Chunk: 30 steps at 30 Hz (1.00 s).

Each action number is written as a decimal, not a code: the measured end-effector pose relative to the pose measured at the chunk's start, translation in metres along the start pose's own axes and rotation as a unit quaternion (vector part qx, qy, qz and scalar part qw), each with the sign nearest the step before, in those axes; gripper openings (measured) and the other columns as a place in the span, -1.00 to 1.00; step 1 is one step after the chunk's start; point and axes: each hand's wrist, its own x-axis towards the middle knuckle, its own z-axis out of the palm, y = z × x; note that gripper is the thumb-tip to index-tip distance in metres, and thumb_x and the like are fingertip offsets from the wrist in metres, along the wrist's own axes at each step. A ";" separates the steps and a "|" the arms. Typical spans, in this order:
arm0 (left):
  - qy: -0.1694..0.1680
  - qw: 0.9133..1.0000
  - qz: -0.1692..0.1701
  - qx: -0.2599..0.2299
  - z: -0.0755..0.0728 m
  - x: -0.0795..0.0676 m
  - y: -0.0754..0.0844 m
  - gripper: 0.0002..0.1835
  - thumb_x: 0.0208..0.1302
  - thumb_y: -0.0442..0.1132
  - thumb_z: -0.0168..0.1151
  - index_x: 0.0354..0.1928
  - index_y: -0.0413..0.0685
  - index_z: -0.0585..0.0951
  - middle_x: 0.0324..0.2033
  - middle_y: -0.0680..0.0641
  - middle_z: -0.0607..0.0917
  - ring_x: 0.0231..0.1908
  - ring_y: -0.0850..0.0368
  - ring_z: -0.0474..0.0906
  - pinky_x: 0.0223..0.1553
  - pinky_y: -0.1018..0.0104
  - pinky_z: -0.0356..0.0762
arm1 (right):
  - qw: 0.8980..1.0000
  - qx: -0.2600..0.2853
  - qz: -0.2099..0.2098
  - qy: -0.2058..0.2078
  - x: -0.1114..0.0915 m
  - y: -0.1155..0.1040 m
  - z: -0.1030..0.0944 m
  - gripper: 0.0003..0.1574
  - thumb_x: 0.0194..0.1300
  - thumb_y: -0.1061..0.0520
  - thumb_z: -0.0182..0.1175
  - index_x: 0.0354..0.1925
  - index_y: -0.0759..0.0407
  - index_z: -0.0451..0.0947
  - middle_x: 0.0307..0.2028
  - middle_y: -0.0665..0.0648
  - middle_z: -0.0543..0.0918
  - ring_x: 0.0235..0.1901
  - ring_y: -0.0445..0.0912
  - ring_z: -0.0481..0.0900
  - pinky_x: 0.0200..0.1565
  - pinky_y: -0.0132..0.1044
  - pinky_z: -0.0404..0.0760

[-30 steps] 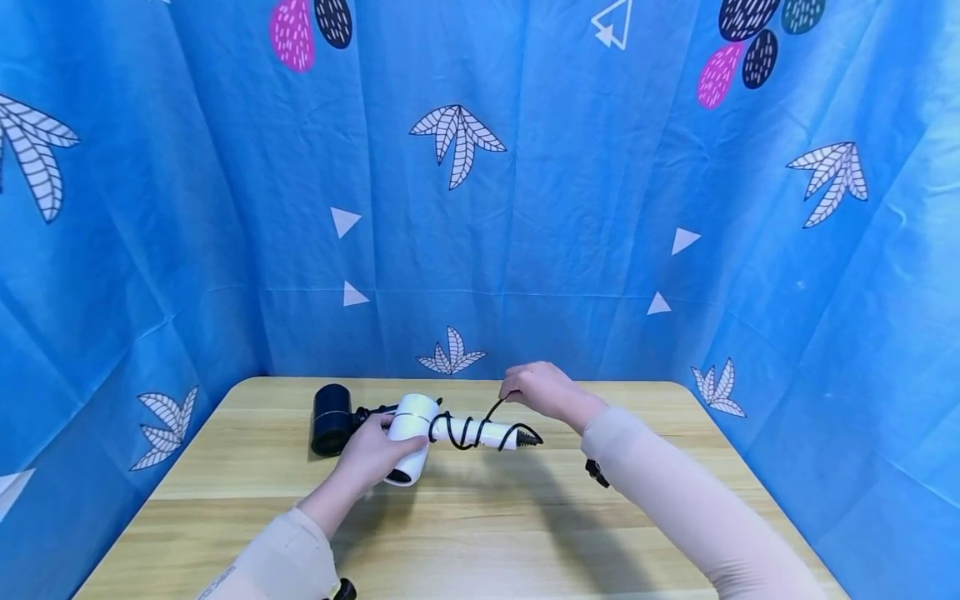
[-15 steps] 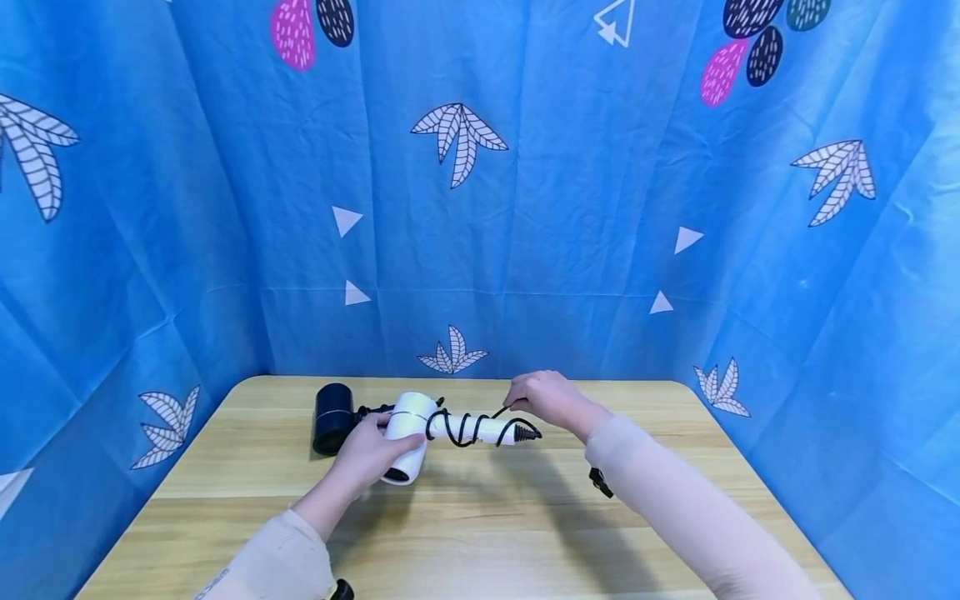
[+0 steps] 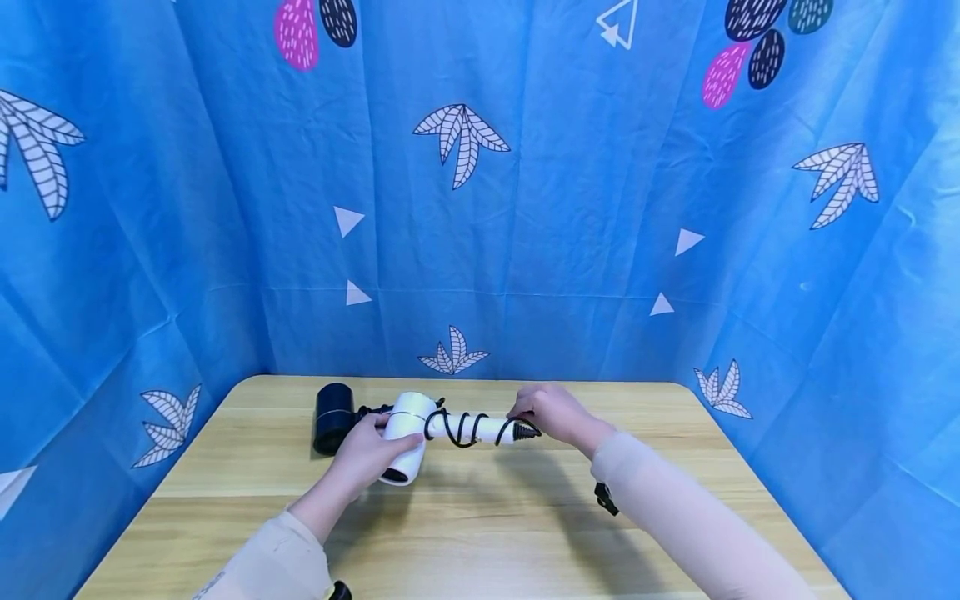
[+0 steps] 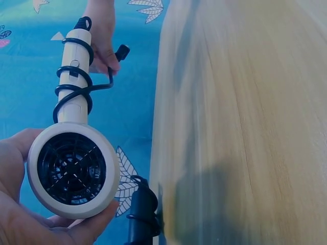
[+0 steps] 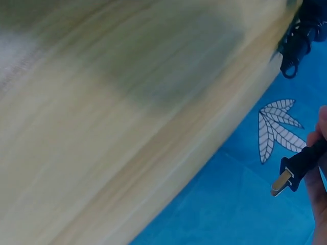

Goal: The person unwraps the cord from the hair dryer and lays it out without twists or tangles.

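Note:
A white hair dryer [image 3: 408,417] is held above the table, its black cord [image 3: 461,437] wound round the handle. My left hand [image 3: 366,458] grips the dryer's round head, thumb on the near side. In the left wrist view the grille [image 4: 71,168] of the dryer faces the camera, and the left hand [image 4: 30,204] curls round its rim. My right hand [image 3: 553,410] is by the end of the handle, pinching the cord's black plug [image 5: 299,168]; metal prongs show in the right wrist view. The plug's end [image 4: 122,52] also shows beside the right hand in the left wrist view.
A black hair dryer [image 3: 333,417] lies at the table's back left, just behind the left hand, its handle partly hidden. The wooden table [image 3: 480,533] ends at a blue patterned curtain [image 3: 480,250] that hangs round the back and sides.
My right hand has come down and slightly right toward the handle's end, and the cord's free end is drawn in closer. The left hand and the white hair dryer have barely moved.

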 end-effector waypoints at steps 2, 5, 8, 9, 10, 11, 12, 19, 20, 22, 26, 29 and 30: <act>0.001 1.000 -0.001 -0.003 0.000 0.000 -0.001 0.00 0.11 0.23 0.45 0.36 -0.33 0.30 0.16 -0.36 0.53 0.02 -0.20 0.57 -0.07 -0.02 0.65 | 1.000 -0.003 0.000 0.002 -0.003 -0.001 0.002 -0.78 0.12 0.33 0.43 -0.41 -0.01 0.76 -0.45 -0.14 0.64 -0.42 -0.23 0.62 -0.31 -0.33 0.64; 0.001 1.000 0.002 -0.007 -0.001 0.000 -0.002 -0.03 0.12 0.21 0.45 0.35 -0.34 0.31 0.14 -0.37 0.54 0.00 -0.18 0.59 -0.10 0.00 0.66 | 1.000 -0.003 0.000 0.008 -0.007 -0.002 0.005 -0.69 0.08 0.37 0.43 -0.54 -0.03 0.62 -0.52 -0.17 0.56 -0.50 -0.26 0.50 -0.39 -0.33 0.59; 0.000 1.000 0.005 -0.009 -0.001 0.000 -0.002 -0.04 0.13 0.20 0.44 0.33 -0.35 0.32 0.12 -0.37 0.55 -0.02 -0.17 0.60 -0.10 0.00 0.66 | 1.000 -0.001 -0.001 0.022 -0.010 -0.003 0.008 -0.64 0.05 0.36 0.45 -0.59 -0.02 0.54 -0.54 -0.16 0.51 -0.53 -0.26 0.43 -0.43 -0.33 0.55; -0.001 1.000 0.006 -0.010 -0.001 0.000 -0.002 -0.04 0.13 0.20 0.44 0.33 -0.36 0.32 0.12 -0.37 0.55 -0.02 -0.17 0.60 -0.11 0.01 0.66 | 1.000 -0.001 0.000 0.025 -0.012 -0.004 0.009 -0.64 0.06 0.35 0.46 -0.59 -0.01 0.54 -0.54 -0.16 0.51 -0.53 -0.26 0.42 -0.43 -0.33 0.55; -0.001 1.000 0.006 -0.011 -0.001 0.000 -0.002 -0.05 0.13 0.20 0.44 0.33 -0.36 0.32 0.11 -0.37 0.55 -0.02 -0.17 0.60 -0.11 0.01 0.66 | 1.000 -0.002 0.002 0.027 -0.013 -0.004 0.010 -0.66 0.06 0.33 0.47 -0.58 0.00 0.54 -0.54 -0.15 0.51 -0.54 -0.26 0.42 -0.43 -0.32 0.54; -0.002 1.000 0.005 -0.012 -0.001 0.000 -0.002 -0.05 0.14 0.19 0.44 0.33 -0.36 0.32 0.11 -0.37 0.55 -0.02 -0.16 0.60 -0.11 0.02 0.66 | 1.000 -0.002 0.008 0.027 -0.015 -0.005 0.011 -0.69 0.07 0.28 0.49 -0.56 0.00 0.55 -0.54 -0.15 0.51 -0.54 -0.26 0.42 -0.43 -0.32 0.55; -0.001 1.000 0.005 -0.013 -0.001 0.000 -0.002 -0.06 0.14 0.18 0.44 0.32 -0.35 0.32 0.11 -0.36 0.55 -0.03 -0.16 0.60 -0.11 0.02 0.66 | 1.000 -0.001 0.015 0.026 -0.016 -0.006 0.012 -0.72 0.07 0.23 0.51 -0.53 0.01 0.56 -0.53 -0.15 0.53 -0.53 -0.26 0.44 -0.42 -0.32 0.55; 0.002 1.000 0.003 -0.019 -0.003 0.000 -0.003 -0.11 0.16 0.12 0.44 0.32 -0.35 0.33 0.12 -0.35 0.55 -0.01 -0.16 0.59 -0.09 0.02 0.66 | 0.997 0.035 0.074 0.000 -0.026 -0.017 0.012 -0.83 0.14 0.09 0.49 -0.34 0.04 0.66 -0.41 -0.10 0.68 -0.40 -0.21 0.61 -0.31 -0.29 0.63; 0.002 1.000 0.003 -0.019 -0.003 0.000 -0.004 -0.11 0.16 0.12 0.44 0.32 -0.35 0.33 0.12 -0.35 0.56 -0.01 -0.16 0.59 -0.09 0.03 0.66 | 0.997 0.035 0.069 -0.004 -0.028 -0.018 0.011 -0.86 0.15 0.09 0.48 -0.32 0.04 0.70 -0.37 -0.08 0.71 -0.36 -0.20 0.65 -0.28 -0.30 0.65; 0.001 1.000 0.003 -0.022 -0.003 0.000 -0.004 -0.12 0.17 0.11 0.44 0.31 -0.36 0.34 0.12 -0.35 0.56 0.00 -0.16 0.59 -0.08 0.02 0.66 | 0.998 0.031 0.048 -0.009 -0.029 -0.019 0.011 -0.88 0.16 0.11 0.47 -0.27 0.03 0.77 -0.30 -0.03 0.75 -0.29 -0.16 0.70 -0.22 -0.30 0.68; 0.003 1.000 0.005 -0.026 -0.002 -0.001 -0.006 -0.14 0.17 0.12 0.44 0.30 -0.35 0.35 0.10 -0.34 0.56 -0.01 -0.15 0.60 -0.08 0.03 0.66 | 1.000 0.011 0.007 -0.005 -0.032 -0.021 0.010 -0.85 0.16 0.13 0.46 -0.24 -0.01 0.82 -0.25 -0.01 0.77 -0.22 -0.12 0.72 -0.15 -0.28 0.69; 0.003 1.000 0.003 -0.029 -0.002 -0.001 -0.006 -0.13 0.16 0.13 0.44 0.30 -0.35 0.35 0.10 -0.34 0.57 -0.02 -0.15 0.60 -0.08 0.03 0.66 | 1.000 0.017 -0.003 0.004 -0.035 -0.022 0.010 -0.84 0.14 0.15 0.47 -0.24 0.00 0.82 -0.26 -0.04 0.77 -0.22 -0.15 0.71 -0.14 -0.31 0.68; 0.003 1.000 0.002 -0.029 -0.002 -0.001 -0.007 -0.13 0.17 0.13 0.44 0.30 -0.35 0.35 0.10 -0.34 0.57 -0.02 -0.15 0.60 -0.08 0.04 0.66 | 1.000 0.023 -0.004 0.008 -0.036 -0.023 0.010 -0.84 0.13 0.15 0.48 -0.25 0.01 0.82 -0.27 -0.05 0.77 -0.22 -0.17 0.71 -0.13 -0.33 0.68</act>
